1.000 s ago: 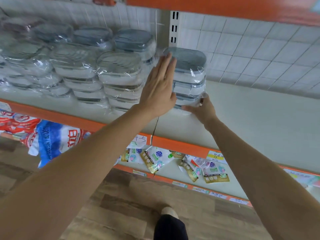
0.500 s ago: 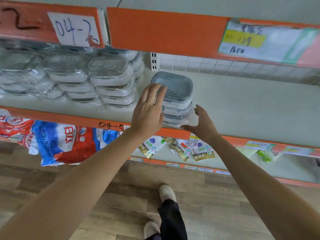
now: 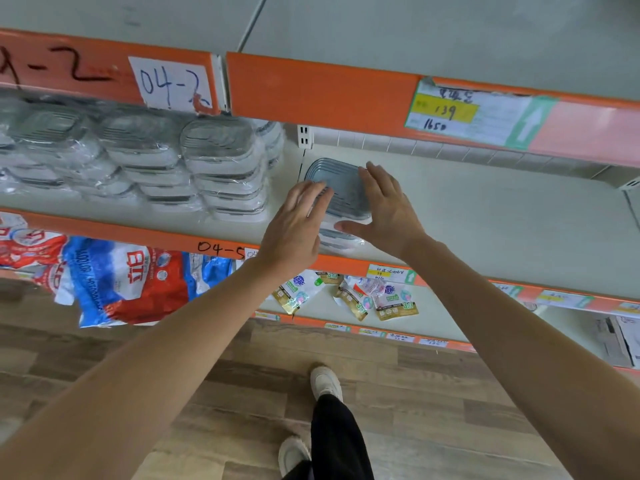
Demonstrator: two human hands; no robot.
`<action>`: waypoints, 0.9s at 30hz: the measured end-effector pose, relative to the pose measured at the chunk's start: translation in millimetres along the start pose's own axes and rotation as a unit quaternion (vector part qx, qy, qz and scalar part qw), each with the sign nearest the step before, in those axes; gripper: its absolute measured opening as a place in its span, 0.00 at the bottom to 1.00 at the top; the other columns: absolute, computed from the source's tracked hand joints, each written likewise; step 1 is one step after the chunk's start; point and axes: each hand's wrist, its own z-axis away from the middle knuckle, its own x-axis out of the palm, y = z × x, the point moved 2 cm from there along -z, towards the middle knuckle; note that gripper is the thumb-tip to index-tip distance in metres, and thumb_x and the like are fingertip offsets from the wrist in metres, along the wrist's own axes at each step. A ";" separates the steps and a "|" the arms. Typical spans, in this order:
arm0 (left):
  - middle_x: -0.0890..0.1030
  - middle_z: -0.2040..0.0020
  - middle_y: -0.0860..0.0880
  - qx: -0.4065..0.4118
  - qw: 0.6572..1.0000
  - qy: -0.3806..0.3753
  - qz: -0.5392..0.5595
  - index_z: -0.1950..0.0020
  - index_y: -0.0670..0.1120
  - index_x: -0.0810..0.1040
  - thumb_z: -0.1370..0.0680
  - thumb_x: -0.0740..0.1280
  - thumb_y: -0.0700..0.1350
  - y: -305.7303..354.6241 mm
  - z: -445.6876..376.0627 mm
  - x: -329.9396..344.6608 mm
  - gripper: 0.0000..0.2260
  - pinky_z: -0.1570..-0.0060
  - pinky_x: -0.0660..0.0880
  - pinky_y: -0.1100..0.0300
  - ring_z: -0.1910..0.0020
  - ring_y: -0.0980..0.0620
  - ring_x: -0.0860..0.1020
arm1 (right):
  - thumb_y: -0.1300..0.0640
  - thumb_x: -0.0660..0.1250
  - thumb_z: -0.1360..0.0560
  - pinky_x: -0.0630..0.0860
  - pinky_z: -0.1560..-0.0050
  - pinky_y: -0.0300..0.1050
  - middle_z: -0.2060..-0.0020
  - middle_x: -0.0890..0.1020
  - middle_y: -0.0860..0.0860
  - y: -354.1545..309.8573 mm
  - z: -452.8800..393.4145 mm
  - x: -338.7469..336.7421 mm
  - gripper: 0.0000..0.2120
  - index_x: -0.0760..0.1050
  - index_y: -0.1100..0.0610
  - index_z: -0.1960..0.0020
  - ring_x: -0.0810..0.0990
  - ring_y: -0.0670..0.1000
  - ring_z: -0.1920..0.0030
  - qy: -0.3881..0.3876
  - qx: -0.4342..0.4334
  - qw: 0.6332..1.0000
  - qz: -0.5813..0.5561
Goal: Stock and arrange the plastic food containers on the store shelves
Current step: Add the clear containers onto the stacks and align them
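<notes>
A: Grey-lidded, film-wrapped stack of clear plastic food containers (image 3: 341, 195) sits on the cream shelf (image 3: 485, 216), right between your fingers. Your left hand (image 3: 294, 230) lies flat against its left side, fingers straight and relaxed, tips on the lid's edge. Your right hand (image 3: 384, 209) is also spread and uncurled, fingers along the right side, thumb across the front.

B: So neither hand is gripping it?

A: No, both just press on it. I'd judge the pack light and fairly stiff, but the wrap looks slick, so palms could slide. Squeeze the two short sides low down rather than the lid, and nudge it left of your fingers toward the wrapped container stacks (image 3: 221, 168) already in rows there.

B: Anything you can't make out?

A: Your hands cover the lower tubs, so you can't count them. The gap beyond your left fingertips is partly hidden, and the upper shelf's orange edge (image 3: 322, 91) cuts off the back rows.
</notes>
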 end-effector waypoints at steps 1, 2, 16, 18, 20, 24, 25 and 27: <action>0.68 0.31 0.39 0.001 1.000 0.003 0.002 0.29 0.36 0.66 0.30 0.65 0.33 -0.4 0.1 -1.5 0.28 0.32 0.65 0.54 0.31 0.41 0.64 | 0.43 0.72 0.31 0.57 0.29 0.51 0.26 0.57 0.56 -0.4 -2.9 -0.6 0.44 0.55 0.60 0.25 0.55 0.55 0.26 -0.004 0.000 1.000 0.023; 0.68 0.32 0.39 -0.003 1.000 0.008 -0.003 0.29 0.36 0.66 0.30 0.65 0.33 -1.7 0.0 -3.2 0.28 0.33 0.66 0.54 0.31 0.41 0.65 | 0.43 0.72 0.31 0.58 0.31 0.52 0.27 0.59 0.56 -0.1 -5.2 -1.8 0.44 0.55 0.59 0.25 0.57 0.56 0.28 -0.004 0.003 0.999 0.044; 0.43 0.22 0.40 0.036 0.970 -0.192 -0.143 0.23 0.37 0.43 0.22 0.63 0.43 -1.7 -45.3 22.3 0.36 0.25 0.40 0.52 0.23 0.45 0.42 | 0.53 0.78 0.40 0.64 0.38 0.47 0.39 0.66 0.58 43.3 32.3 -6.5 0.41 0.62 0.63 0.34 0.65 0.57 0.39 -0.022 0.111 0.993 -0.013; 0.42 0.22 0.40 0.035 0.966 -0.207 -0.152 0.23 0.38 0.42 0.21 0.60 0.40 4.8 -46.7 29.2 0.34 0.25 0.40 0.49 0.23 0.44 0.41 | 0.53 0.78 0.39 0.65 0.39 0.46 0.38 0.67 0.57 50.0 41.6 -6.6 0.42 0.61 0.63 0.33 0.66 0.56 0.38 -0.023 0.119 0.992 -0.025; 0.43 0.22 0.40 0.032 0.964 -0.206 -0.166 0.23 0.37 0.42 0.22 0.58 0.35 7.9 -48.4 31.9 0.33 0.25 0.42 0.47 0.23 0.43 0.43 | 0.53 0.78 0.38 0.66 0.38 0.47 0.37 0.67 0.57 55.1 50.1 -6.3 0.42 0.60 0.62 0.32 0.66 0.56 0.38 -0.031 0.127 0.991 -0.033; 0.52 0.26 0.38 0.041 0.959 -0.192 -0.206 0.24 0.36 0.45 0.24 0.63 0.35 6.8 -53.9 31.0 0.35 0.26 0.47 0.44 0.24 0.39 0.47 | 0.53 0.78 0.37 0.68 0.37 0.49 0.36 0.67 0.57 57.4 63.7 -4.2 0.43 0.59 0.62 0.31 0.66 0.56 0.37 -0.038 0.142 0.987 -0.058; 0.53 0.26 0.39 0.038 0.958 -0.194 -0.209 0.24 0.37 0.46 0.25 0.65 0.36 6.6 -55.4 30.6 0.36 0.26 0.47 0.44 0.24 0.39 0.49 | 0.53 0.78 0.37 0.68 0.36 0.50 0.35 0.66 0.57 58.0 67.0 -2.9 0.44 0.59 0.62 0.30 0.65 0.56 0.37 -0.035 0.149 0.986 -0.065; 0.54 0.27 0.39 0.032 0.958 -0.198 -0.207 0.25 0.38 0.49 0.26 0.68 0.38 7.1 -59.1 29.9 0.37 0.27 0.48 0.43 0.25 0.40 0.51 | 0.53 0.78 0.37 0.66 0.35 0.50 0.34 0.65 0.57 60.9 72.7 -1.0 0.45 0.57 0.62 0.29 0.64 0.56 0.35 -0.029 0.163 0.983 -0.074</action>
